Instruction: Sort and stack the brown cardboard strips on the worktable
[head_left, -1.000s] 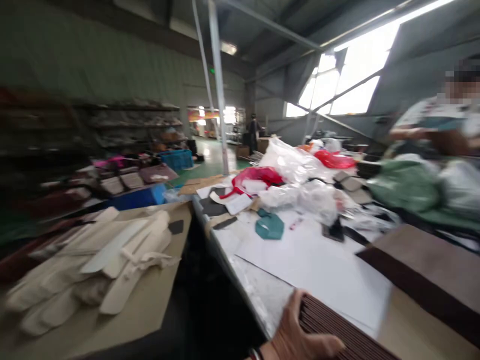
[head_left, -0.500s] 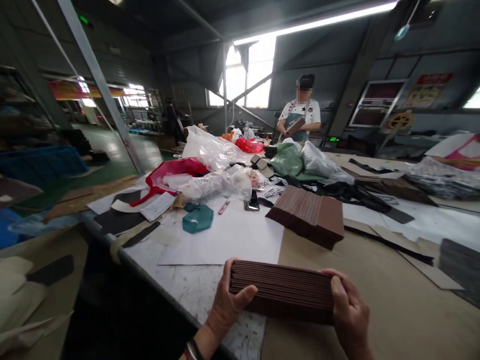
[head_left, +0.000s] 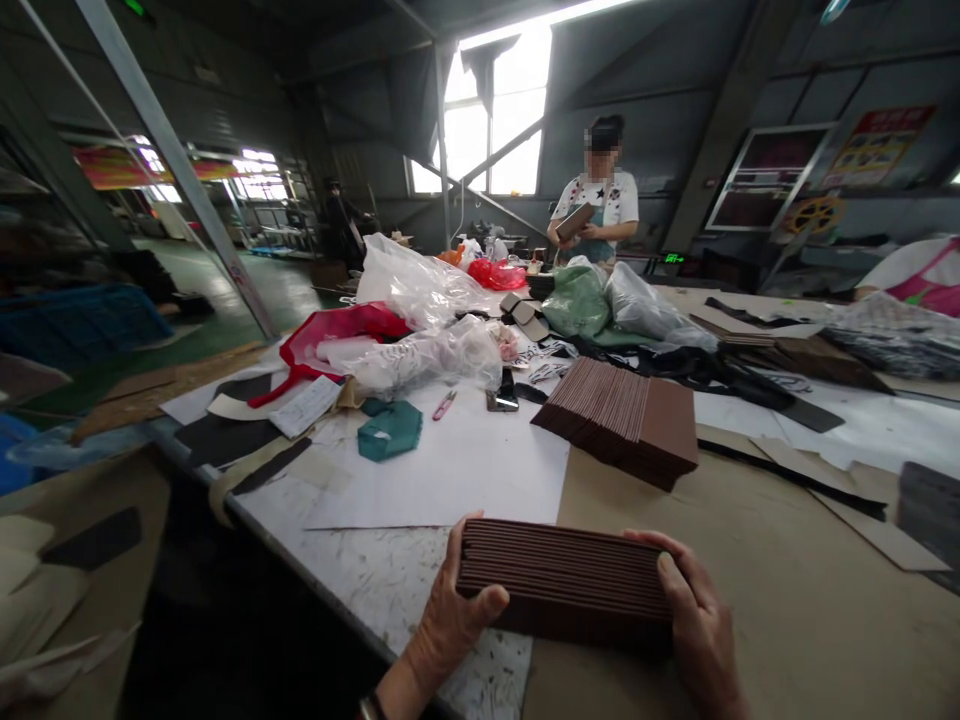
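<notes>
Between my two hands is a stack of dark brown folded panels, its layered edges facing up. My left hand grips the left end, thumb along the near side and fingers behind. At the right end, my right hand is closed on the stack, thumb on top and fingers curled round the far corner. Beyond it on the table, a longer row of similar brown panels leans together. Left of that row lie a pink thread snipper, a dark phone-like object and a teal cloth piece.
Clear plastic bags, a red bag and a green bag heap across the table's middle. Cardboard strips lie to the right. A person holding a brown piece stands beyond the table. The table edge runs diagonally at left.
My hands still grip the stack, which has barely shifted; the fingers of my right hand reach slightly further along its far side. The camera view has tilted slightly. The person opposite has raised their piece.
</notes>
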